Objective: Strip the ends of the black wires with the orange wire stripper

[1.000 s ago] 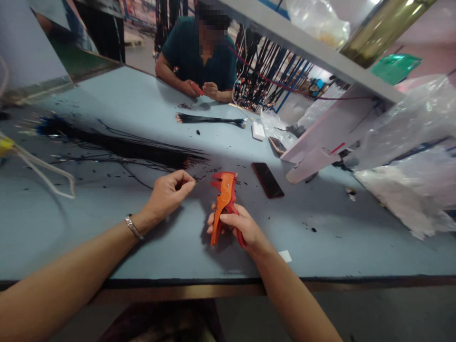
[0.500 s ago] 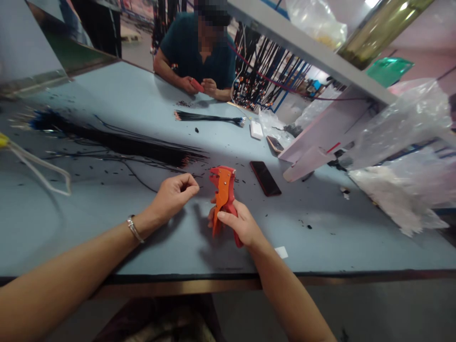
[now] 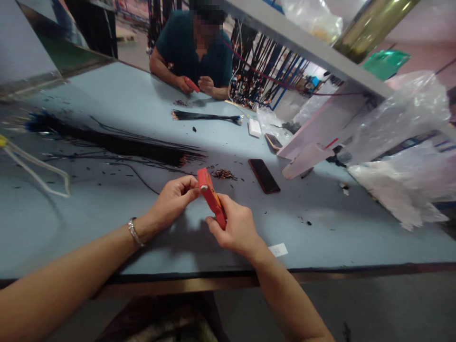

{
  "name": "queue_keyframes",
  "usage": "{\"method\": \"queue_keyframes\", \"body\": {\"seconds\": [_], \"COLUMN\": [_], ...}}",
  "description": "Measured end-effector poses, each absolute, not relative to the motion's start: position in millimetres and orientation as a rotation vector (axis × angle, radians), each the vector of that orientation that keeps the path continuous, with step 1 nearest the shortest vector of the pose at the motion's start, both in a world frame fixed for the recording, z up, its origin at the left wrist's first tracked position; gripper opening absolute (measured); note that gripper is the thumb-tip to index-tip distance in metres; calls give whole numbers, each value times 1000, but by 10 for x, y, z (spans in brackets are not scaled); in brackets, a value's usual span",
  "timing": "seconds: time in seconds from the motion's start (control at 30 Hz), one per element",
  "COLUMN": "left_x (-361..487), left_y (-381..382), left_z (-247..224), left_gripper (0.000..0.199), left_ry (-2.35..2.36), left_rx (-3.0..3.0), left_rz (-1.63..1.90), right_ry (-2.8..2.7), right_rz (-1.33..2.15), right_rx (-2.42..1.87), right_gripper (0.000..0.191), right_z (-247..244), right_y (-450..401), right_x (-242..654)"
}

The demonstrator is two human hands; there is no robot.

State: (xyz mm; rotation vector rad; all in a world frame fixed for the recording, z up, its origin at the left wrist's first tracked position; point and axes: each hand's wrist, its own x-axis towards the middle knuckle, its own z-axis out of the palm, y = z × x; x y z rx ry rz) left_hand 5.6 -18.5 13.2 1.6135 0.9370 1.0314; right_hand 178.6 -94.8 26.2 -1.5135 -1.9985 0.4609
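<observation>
My right hand [image 3: 237, 221] is wrapped round a red and orange hand tool [image 3: 213, 198], its head tilted up and to the left. Right by the tool's head, my left hand [image 3: 176, 197] is pinched closed; a thin black wire [image 3: 142, 179] runs from the bundle side to its fingers. What exactly lies between the fingertips is too small to tell. Beyond my left hand lies a long bundle of black wires [image 3: 124, 145] with copper-coloured ends at the right. A small pile of copper and black bits [image 3: 224, 174] sits just behind the tool.
A phone [image 3: 264, 175] lies right of the pile. Farther back are a smaller wire bundle [image 3: 206, 116], a white box [image 3: 254, 128] and a person [image 3: 194, 52] holding a red tool. Plastic bags [image 3: 399, 185] and a slanted shelf post [image 3: 320, 128] stand at the right.
The tool has turned and moved left, its head now against my left fingertips. My right hand has rotated with it, uncovering the small pile behind.
</observation>
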Motion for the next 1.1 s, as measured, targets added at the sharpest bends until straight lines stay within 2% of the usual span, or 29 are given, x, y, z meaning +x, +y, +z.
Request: {"method": "queue_keyframes", "body": {"seconds": [0.1, 0.23, 0.43, 0.6, 0.7, 0.8, 1.0, 1.1], "left_x": [52, 62, 57, 52, 69, 84, 103, 111], "left_y": [-174, -195, -225, -207, -197, -194, -266, -313], "left_z": [66, 78, 99, 61, 57, 73, 222, 291], "left_gripper": [24, 16, 12, 13, 12, 16, 24, 19], "left_ry": [800, 803, 839, 817, 807, 794, 924, 975], "left_rx": [1493, 1427, 1404, 1416, 1433, 1475, 1652, 1749], "left_rz": [1051, 1054, 1045, 1026, 1029, 1044, 1091, 1116], "right_ry": [-2119, -2178, -2166, -2153, -2133, -2047, -1708, -1442], "right_rz": [98, -188, -339, -328, -193, 104, 996, 1386], "right_rx": [-1572, -1523, -1427, -1411, -1437, -1448, -1302, -1134], "right_gripper": [41, 43, 41, 44, 44, 43, 21, 26], "right_z": [174, 91, 69, 23, 25, 101, 296, 279], "right_y": [-926, -884, -870, -860, -852, -856, -889, -884], "right_x": [1764, 1770, 1785, 1800, 1807, 1810, 1811, 1808]}}
